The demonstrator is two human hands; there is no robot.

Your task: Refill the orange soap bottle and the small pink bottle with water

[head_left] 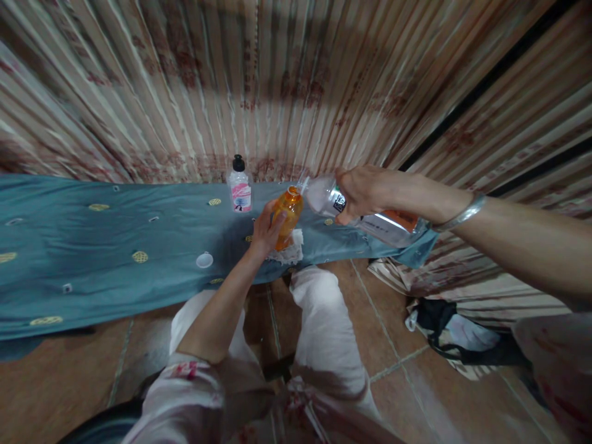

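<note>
My left hand (267, 231) is wrapped round an orange translucent bottle (292, 209), which leans slightly with its uncapped mouth upward. Under that bottle lies a crumpled white tissue (292, 250). In my right hand (358, 191) is a large clear plastic bottle (393, 228) with an orange label, tipped so its neck points left. Its mouth is close to the orange bottle's mouth; whether they touch, and whether liquid is running, I cannot tell. A small clear bottle (240, 192) with a black cap and pink-and-white label stands upright to the left.
A blue-green patterned cloth (106, 246) covers the low surface in front of me. On it lies a small round whitish disc (204, 260). Pleated curtains (259, 92) hang behind. A dark bag (456, 333) sits on the tiled floor (383, 320) at right.
</note>
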